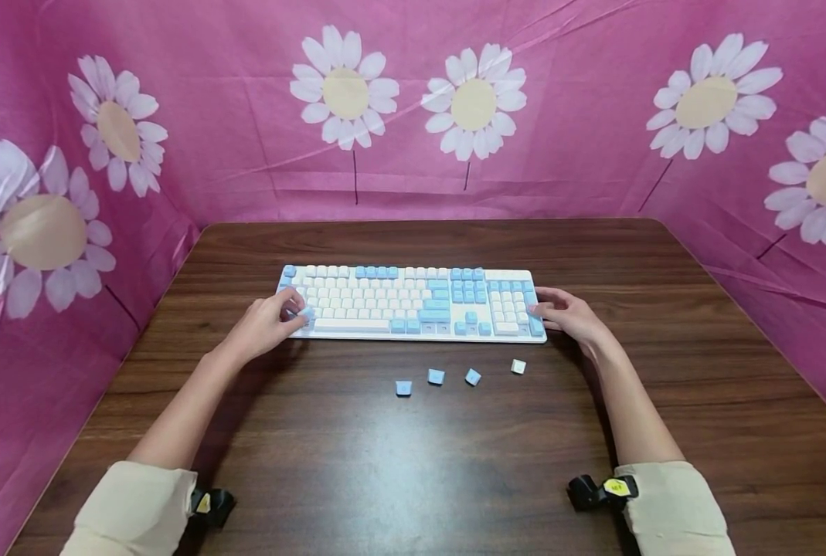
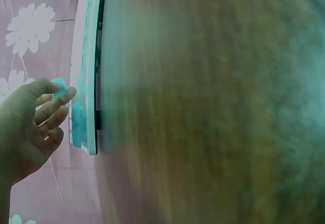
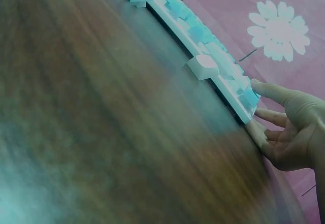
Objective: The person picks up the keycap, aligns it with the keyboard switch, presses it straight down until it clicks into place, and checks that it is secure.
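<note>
A white and light-blue keyboard (image 1: 357,303) lies across the table, with bare sockets in its bottom row. My left hand (image 1: 265,323) is over its lower left corner. Between thumb and fingertip it pinches a light-blue keycap (image 2: 60,87), raised above the keys in the left wrist view. At the opposite end, my right hand (image 1: 574,315) grips the keyboard's right edge, thumb on top at the number pad and fingers along the side. Three loose blue keycaps, including a middle one (image 1: 436,377), and one white keycap (image 1: 518,367) lie in front of the keyboard.
The brown wooden table (image 1: 357,479) carries everything. A pink cloth (image 1: 565,185) printed with daisies hangs behind it and at both sides. Black straps with small devices (image 1: 600,492) sit at both sleeve cuffs.
</note>
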`<state>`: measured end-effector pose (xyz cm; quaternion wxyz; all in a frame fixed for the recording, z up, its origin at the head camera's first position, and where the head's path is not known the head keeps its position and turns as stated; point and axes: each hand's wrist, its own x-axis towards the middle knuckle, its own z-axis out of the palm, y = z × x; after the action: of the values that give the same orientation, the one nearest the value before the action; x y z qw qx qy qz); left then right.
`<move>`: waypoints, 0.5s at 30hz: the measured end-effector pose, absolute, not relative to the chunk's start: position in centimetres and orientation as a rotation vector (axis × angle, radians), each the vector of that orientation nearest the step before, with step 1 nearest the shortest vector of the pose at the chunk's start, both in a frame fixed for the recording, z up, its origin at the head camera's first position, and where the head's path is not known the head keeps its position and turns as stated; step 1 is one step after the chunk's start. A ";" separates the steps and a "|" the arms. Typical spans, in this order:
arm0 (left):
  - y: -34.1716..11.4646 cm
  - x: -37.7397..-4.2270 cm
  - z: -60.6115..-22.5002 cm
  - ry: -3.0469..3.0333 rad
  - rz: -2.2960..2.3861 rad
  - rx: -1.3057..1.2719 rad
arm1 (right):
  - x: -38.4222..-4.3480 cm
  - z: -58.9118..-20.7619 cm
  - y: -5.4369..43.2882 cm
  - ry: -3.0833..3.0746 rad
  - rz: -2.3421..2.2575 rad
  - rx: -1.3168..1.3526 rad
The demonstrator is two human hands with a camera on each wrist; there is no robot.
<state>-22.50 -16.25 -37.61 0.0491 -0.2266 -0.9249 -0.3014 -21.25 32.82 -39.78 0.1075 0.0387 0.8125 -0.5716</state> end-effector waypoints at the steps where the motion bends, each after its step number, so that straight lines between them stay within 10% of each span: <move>1: -16.3 -22.5 -37.6 -2.815 -0.920 -0.691 | -21.2 -39.8 32.8 2.393 -1.683 0.112; 15: -16.3 -22.4 -37.4 -2.851 -0.907 -0.644 | -21.1 -39.7 32.4 2.498 -1.624 0.084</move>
<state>-22.39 -16.33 -37.38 0.0406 -0.2104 -0.9308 -0.2960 -21.15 32.43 -39.70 0.0805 0.0280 0.8354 -0.5430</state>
